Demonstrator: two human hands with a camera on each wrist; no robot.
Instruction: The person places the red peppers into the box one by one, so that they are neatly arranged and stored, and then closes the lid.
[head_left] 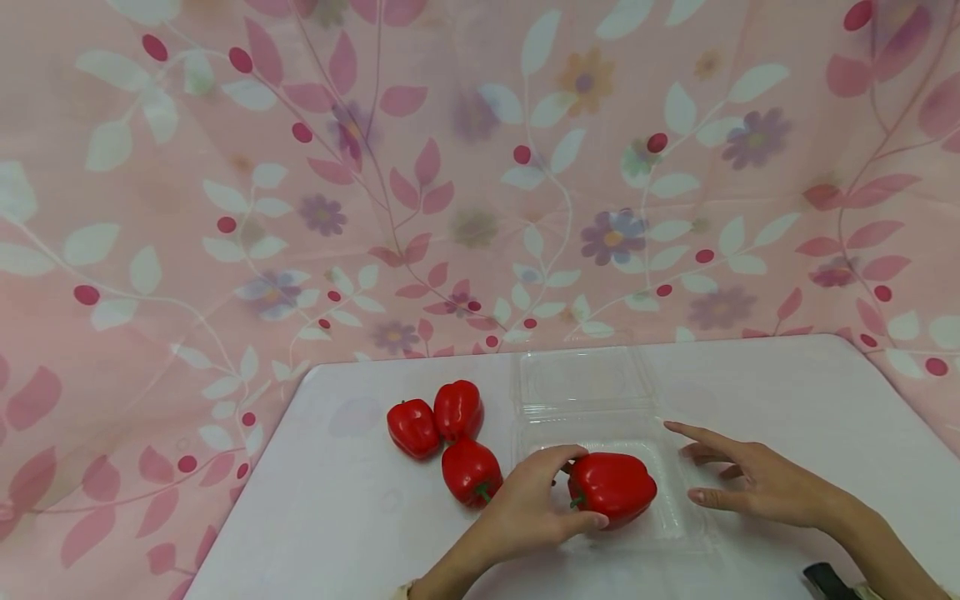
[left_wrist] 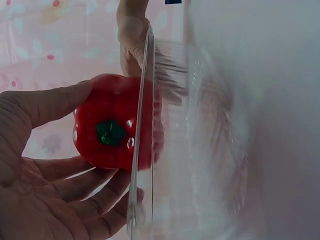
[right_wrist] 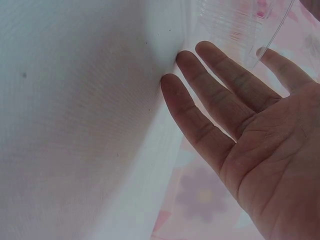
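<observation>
My left hand (head_left: 525, 507) grips a red bell pepper (head_left: 613, 487) with a green stem, thumb on one side and fingers on the other. The pepper is at the clear plastic container (head_left: 671, 508), whose hinged lid lies open toward the back. In the left wrist view, part of the pepper (left_wrist: 107, 105) shows through the container's clear wall (left_wrist: 145, 100). Beyond the container's right side is my right hand (head_left: 761, 485), fingers extended and nothing held. In the right wrist view its palm (right_wrist: 280, 150) faces the camera, with the container's edge near the index fingertip.
Three more red peppers sit together left of the container: one at far left (head_left: 414, 429), one behind (head_left: 458, 408), one in front (head_left: 469, 472). The white table (head_left: 330, 517) ends at a pink floral cloth (head_left: 450, 208). A black object (head_left: 828, 581) is by my right wrist.
</observation>
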